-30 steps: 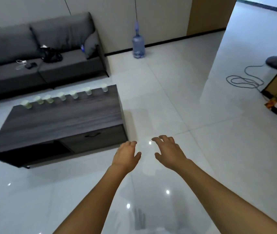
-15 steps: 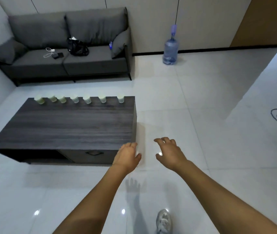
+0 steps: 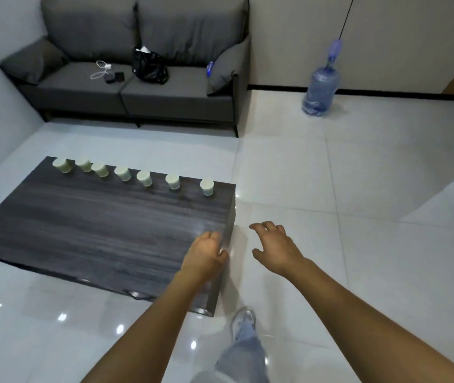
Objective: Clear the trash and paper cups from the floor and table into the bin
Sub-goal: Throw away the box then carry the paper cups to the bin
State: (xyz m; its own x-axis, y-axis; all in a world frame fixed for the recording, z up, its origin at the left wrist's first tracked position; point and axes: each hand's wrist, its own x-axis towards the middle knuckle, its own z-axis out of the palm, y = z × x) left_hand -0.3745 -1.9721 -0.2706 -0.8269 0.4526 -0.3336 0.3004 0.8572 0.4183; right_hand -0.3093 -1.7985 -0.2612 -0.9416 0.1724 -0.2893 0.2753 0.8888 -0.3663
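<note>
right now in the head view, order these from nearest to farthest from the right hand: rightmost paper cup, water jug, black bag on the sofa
1. rightmost paper cup: on the table's far edge, ahead and left of the right hand.
2. water jug: on the floor by the far wall, to the right.
3. black bag: on the sofa seat, far left.

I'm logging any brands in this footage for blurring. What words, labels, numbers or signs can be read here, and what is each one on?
None can be read.
Paper cups on the table: plain, no print visible.
Water jug by the wall: no label legible.
Small blue bottle on the sofa: too small and blurred to read.
Black bag and small items on the seat: no text discernible.
</note>
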